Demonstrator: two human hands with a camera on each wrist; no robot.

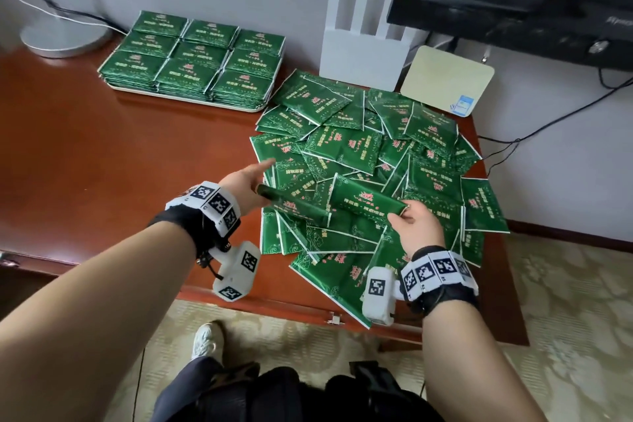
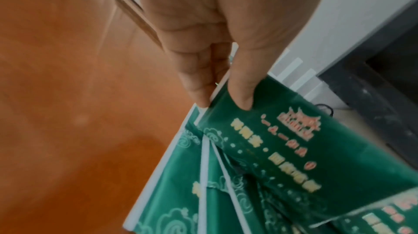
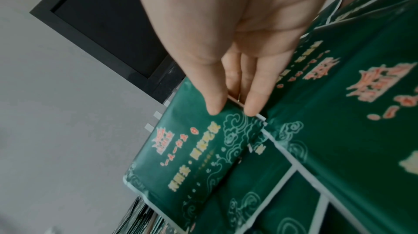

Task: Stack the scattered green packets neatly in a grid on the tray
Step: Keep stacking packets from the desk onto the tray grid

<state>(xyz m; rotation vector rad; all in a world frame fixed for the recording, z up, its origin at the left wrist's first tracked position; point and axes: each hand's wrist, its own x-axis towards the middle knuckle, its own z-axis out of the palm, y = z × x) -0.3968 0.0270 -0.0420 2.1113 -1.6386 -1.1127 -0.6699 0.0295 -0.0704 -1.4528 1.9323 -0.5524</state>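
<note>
Head view: left hand (image 1: 245, 181) pinches 1 green packet (image 1: 294, 205); right hand (image 1: 416, 228) pinches another packet (image 1: 368, 200) above the pile (image 1: 359, 147).

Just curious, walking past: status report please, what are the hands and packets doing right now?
Left hand pinches one packet; right hand pinches another. Tray holds a three-by-three grid; loose pile remains. Nothing blocks the tray.

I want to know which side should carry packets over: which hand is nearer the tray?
Left. The left hand is at the loose pile's left edge, toward the tray; the right hand is farther right.
</note>
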